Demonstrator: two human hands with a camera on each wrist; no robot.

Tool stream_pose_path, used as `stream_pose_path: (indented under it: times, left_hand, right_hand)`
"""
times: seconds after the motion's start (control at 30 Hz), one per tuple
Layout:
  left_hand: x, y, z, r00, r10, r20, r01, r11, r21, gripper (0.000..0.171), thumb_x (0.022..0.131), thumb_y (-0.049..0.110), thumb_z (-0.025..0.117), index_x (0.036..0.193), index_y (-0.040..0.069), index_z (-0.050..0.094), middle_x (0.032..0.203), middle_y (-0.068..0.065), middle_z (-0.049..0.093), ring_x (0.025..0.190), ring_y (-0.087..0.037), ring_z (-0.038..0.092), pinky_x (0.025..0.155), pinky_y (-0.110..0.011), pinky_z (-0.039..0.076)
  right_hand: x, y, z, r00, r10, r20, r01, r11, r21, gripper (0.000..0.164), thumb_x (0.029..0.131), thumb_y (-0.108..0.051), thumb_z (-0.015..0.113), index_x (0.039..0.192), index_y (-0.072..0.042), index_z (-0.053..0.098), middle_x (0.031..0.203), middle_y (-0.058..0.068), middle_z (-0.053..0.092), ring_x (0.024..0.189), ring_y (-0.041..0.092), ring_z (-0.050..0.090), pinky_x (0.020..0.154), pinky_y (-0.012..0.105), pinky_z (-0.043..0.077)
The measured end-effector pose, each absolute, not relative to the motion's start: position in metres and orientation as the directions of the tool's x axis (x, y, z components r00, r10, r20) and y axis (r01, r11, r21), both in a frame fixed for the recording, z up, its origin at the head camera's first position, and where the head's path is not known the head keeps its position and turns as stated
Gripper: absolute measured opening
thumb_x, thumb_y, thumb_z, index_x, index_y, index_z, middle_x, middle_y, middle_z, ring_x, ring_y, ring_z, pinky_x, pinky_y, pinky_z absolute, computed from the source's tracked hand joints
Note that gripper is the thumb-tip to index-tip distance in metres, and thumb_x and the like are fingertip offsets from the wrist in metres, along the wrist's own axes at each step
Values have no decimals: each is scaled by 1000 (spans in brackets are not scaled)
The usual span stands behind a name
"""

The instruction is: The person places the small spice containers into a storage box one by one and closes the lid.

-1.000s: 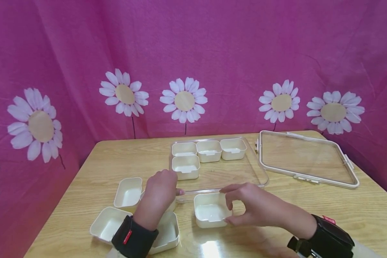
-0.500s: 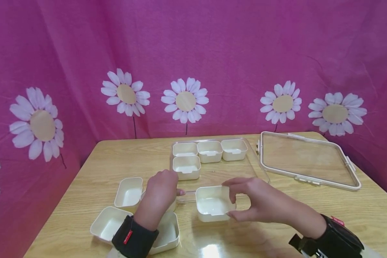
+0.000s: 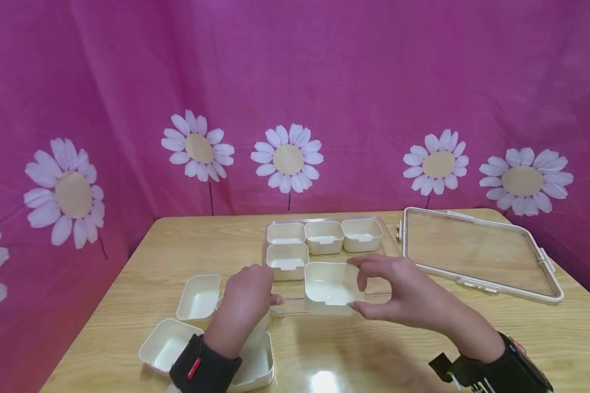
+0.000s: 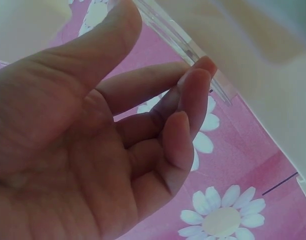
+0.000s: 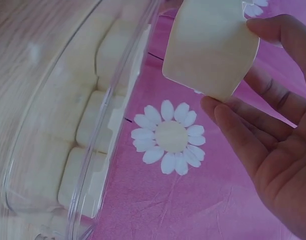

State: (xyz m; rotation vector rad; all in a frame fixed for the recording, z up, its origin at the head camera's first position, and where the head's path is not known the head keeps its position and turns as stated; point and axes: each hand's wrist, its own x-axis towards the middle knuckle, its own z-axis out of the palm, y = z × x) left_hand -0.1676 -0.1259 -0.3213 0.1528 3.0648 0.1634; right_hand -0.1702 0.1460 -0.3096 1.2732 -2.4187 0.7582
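My right hand (image 3: 398,284) pinches a small cream storage bin (image 3: 330,286) by its right wall, thumb at the front and fingers at the back. The bin is lifted over the near edge of a clear plastic case (image 3: 383,234); its pale side wall shows in the right wrist view. My left hand (image 3: 248,292) hovers among the loose bins near the case's front left corner. In the left wrist view its fingers (image 4: 193,100) bend loosely, thumb apart, nothing between them. Several cream bins, such as the front left one (image 3: 287,257), sit inside the case.
Loose cream bins stand at the left, including a rear one (image 3: 199,295) and a front one (image 3: 167,344); my left forearm partly hides others. A clear lid with a pale frame (image 3: 482,254) lies at the right of the wooden table (image 3: 177,240).
My right hand has raised the cream bin from the table near the case and moved it forward over the case's front edge. The left hand has stayed nearly still.
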Motion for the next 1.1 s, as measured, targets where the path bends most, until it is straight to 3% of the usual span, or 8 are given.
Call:
stream_pose_path:
  times: [0.2, 0.5, 1.1]
  left_hand:
    - [-166, -128, -321, -993, 104, -52, 98, 990, 104, 36, 77, 38, 85, 83, 6, 69, 73, -6, 63, 71, -21, 62, 60, -39, 54]
    - [-166, -127, -322, -992, 115, -48, 109, 988, 112, 36, 77, 37, 85, 84, 5, 71, 75, -7, 65, 73, -23, 64, 62, -40, 55]
    - [-167, -127, -322, -993, 101, -65, 93, 990, 104, 35, 77, 37, 84, 83, 6, 71, 75, -7, 63, 71, -21, 61, 62, -39, 54]
  right_hand:
    - [-177, 145, -309, -578, -659, 480, -816, 477, -328, 30, 75, -17, 87, 82, -22, 59, 120, 10, 72, 112, 28, 69, 82, 39, 57]
    - [-189, 151, -311, -585, -650, 486, -809, 509, -292, 30, 74, -17, 88, 81, -20, 59, 117, 9, 73, 111, 27, 69, 89, 48, 57]
    - [-219, 160, -303, -589, -620, 518, -803, 517, -295, 31, 73, -14, 89, 80, -17, 59, 116, 13, 73, 109, 31, 70, 82, 46, 57]
